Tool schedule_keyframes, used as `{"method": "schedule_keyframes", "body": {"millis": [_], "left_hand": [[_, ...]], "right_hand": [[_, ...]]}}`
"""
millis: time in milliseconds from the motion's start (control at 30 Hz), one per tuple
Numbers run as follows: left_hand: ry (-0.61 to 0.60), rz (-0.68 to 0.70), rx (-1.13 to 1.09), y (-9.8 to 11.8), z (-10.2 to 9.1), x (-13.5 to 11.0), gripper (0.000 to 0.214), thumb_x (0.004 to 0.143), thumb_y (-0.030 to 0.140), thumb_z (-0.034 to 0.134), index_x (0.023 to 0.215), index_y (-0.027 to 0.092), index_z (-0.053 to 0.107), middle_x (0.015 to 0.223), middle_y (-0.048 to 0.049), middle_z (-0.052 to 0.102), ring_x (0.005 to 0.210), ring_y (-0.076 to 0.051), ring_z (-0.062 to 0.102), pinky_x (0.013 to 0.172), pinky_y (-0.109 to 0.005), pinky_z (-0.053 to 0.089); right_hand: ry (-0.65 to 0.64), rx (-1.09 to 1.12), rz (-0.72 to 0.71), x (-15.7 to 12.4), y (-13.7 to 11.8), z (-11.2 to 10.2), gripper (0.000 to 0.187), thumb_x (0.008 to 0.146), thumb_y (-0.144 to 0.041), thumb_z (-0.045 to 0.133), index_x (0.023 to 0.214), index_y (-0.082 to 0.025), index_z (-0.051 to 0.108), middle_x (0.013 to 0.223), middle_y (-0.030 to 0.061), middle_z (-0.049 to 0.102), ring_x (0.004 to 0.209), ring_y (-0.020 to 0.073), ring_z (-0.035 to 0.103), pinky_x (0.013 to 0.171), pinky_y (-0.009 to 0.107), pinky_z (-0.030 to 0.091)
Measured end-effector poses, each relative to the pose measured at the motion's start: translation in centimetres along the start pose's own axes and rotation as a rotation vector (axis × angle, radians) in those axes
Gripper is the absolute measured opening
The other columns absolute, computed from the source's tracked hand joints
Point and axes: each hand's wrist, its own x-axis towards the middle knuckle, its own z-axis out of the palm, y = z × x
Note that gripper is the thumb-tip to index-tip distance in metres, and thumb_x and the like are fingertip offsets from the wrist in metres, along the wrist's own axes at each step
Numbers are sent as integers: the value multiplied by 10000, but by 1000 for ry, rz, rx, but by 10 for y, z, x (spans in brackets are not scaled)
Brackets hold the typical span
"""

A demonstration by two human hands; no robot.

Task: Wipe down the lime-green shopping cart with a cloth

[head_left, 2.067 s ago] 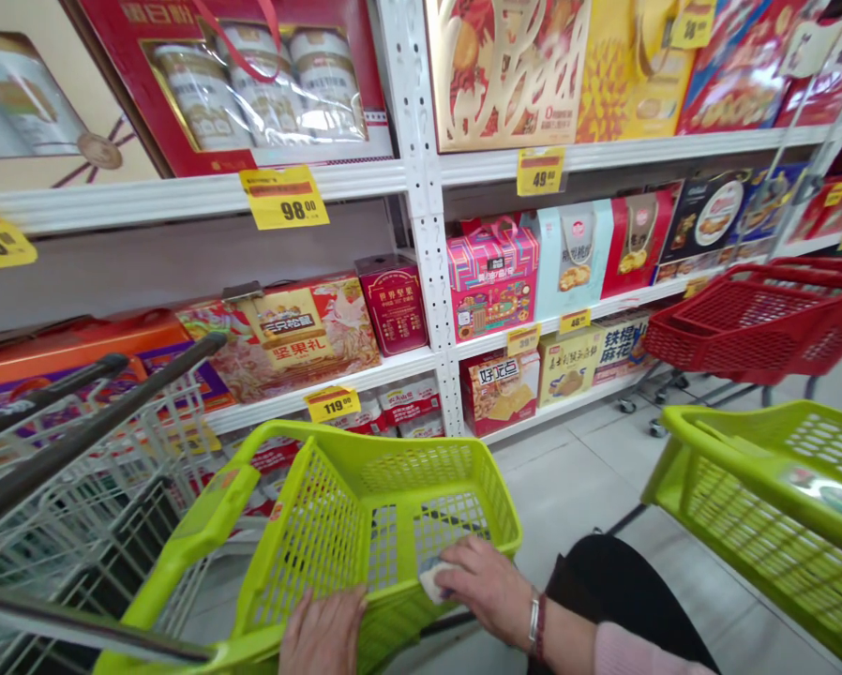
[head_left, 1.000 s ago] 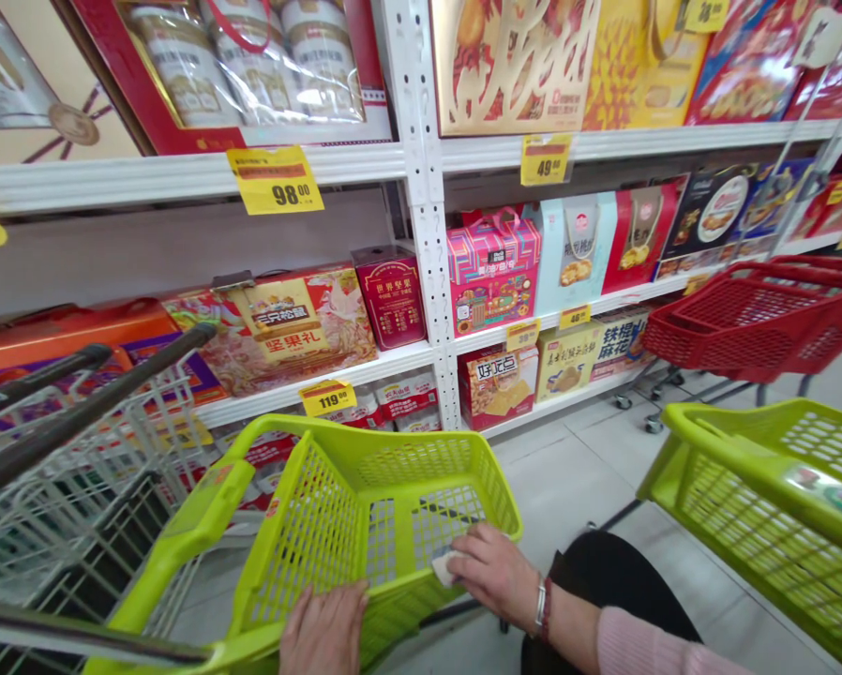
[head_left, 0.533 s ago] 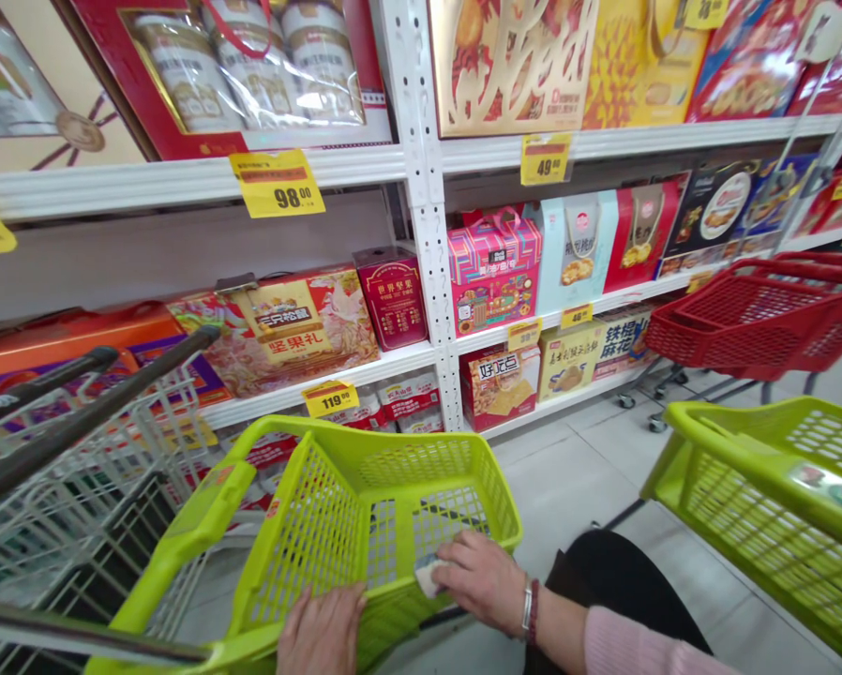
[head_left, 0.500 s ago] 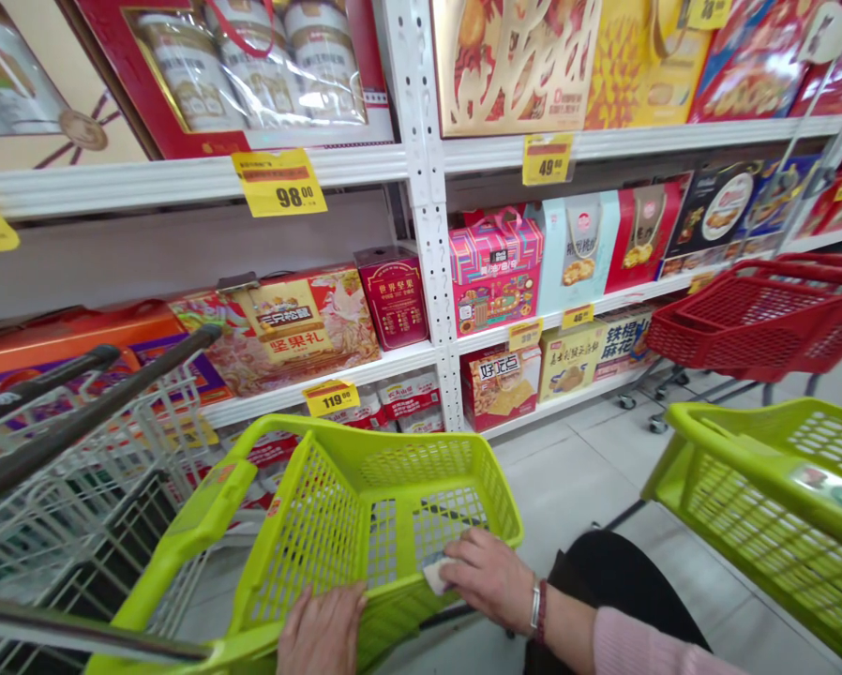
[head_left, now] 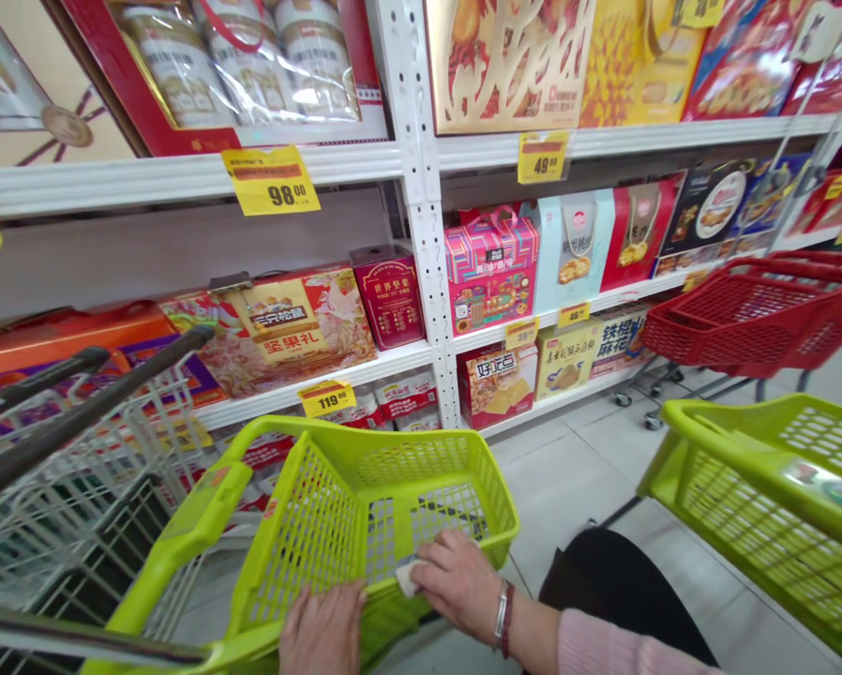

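Observation:
A lime-green plastic shopping cart stands right in front of me, its basket holding nothing. My left hand lies over the near rim, fingers curled onto its top edge. To the right of it, my right hand presses a small folded white cloth against the same rim. Most of the cloth is hidden beneath the fingers. A silver bracelet and a dark red beaded one circle the right wrist.
A metal wire cart crowds the left side. Another green cart stands at right, with red carts behind it. Shelves of boxed snacks run along the back. My dark-clad knee is beside the right forearm.
My right hand has slid left along the rim with the cloth, closer to my left hand. The left hand stays where it was. The view has shifted slightly.

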Motion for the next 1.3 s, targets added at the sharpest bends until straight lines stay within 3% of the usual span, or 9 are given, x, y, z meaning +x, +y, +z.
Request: {"method": "schedule_keyframes", "body": {"millis": [133, 400, 500, 700, 800, 967, 1100, 1200, 1300], "left_hand": [[21, 43, 18, -3, 0, 0, 165, 957, 278, 573, 1098, 281, 659, 849, 73, 751, 821, -152, 695, 1063, -430, 332], [46, -10, -60, -1, -1, -5, 156, 975, 280, 550, 1104, 288, 638, 872, 66, 753, 849, -153, 692, 1097, -436, 313], [34, -53, -82, 4, 1, -5, 159, 989, 281, 524, 1089, 290, 648, 877, 55, 757, 856, -164, 685, 1093, -450, 323], [21, -90, -95, 10, 4, -4, 178, 1000, 270, 501, 1065, 282, 666, 858, 45, 747, 849, -184, 667, 1088, -470, 344], [30, -90, -133, 6, 3, -5, 197, 1007, 244, 485, 1073, 281, 666, 864, 51, 745, 868, -168, 668, 1111, -440, 331], [36, -16, -124, -3, 2, -8, 183, 995, 252, 531, 1122, 305, 651, 871, 80, 745, 857, -135, 677, 1125, -389, 288], [19, -101, -131, 0, 4, -9, 188, 1007, 250, 507, 1093, 315, 661, 873, 82, 747, 889, -148, 686, 1130, -415, 296], [5, -116, -133, 3, 4, -9, 172, 999, 265, 528, 1094, 314, 663, 878, 87, 747, 890, -152, 689, 1130, -424, 302], [17, -49, -105, 2, 4, -8, 164, 988, 270, 550, 1107, 313, 654, 888, 96, 753, 857, -148, 686, 1104, -416, 312]], "right_hand": [[-13, 29, -22, 5, -6, 0, 158, 973, -216, 595, 1123, -267, 596, 1068, 25, 653, 896, 225, 488, 785, 360, 424], [-18, 67, -19, -31, 27, -33, 250, 952, -120, 577, 1165, -249, 587, 1141, 52, 657, 937, 227, 501, 825, 359, 448], [18, 47, 1, -27, 21, -28, 247, 946, -114, 562, 1154, -245, 584, 1124, 54, 658, 923, 234, 496, 813, 376, 436], [14, 45, -15, 12, -18, 7, 196, 919, -182, 630, 1094, -262, 593, 1063, 29, 657, 894, 233, 491, 785, 372, 412], [45, 42, -32, 20, -24, 15, 193, 915, -183, 642, 1082, -267, 594, 1053, 19, 659, 875, 224, 483, 759, 355, 406], [32, 46, -106, -5, 5, -4, 207, 929, -159, 620, 1107, -260, 596, 1076, 35, 653, 875, 218, 486, 753, 343, 410], [13, 46, -79, -29, 30, -24, 263, 914, -115, 618, 1130, -261, 588, 1113, 47, 642, 906, 223, 496, 773, 348, 415], [39, 35, -44, -32, 31, -27, 285, 883, -98, 625, 1114, -260, 589, 1098, 46, 643, 897, 229, 492, 761, 357, 406], [72, 17, -37, -19, 14, -14, 281, 852, -104, 645, 1080, -260, 593, 1076, 35, 649, 879, 229, 484, 738, 360, 390]]}}
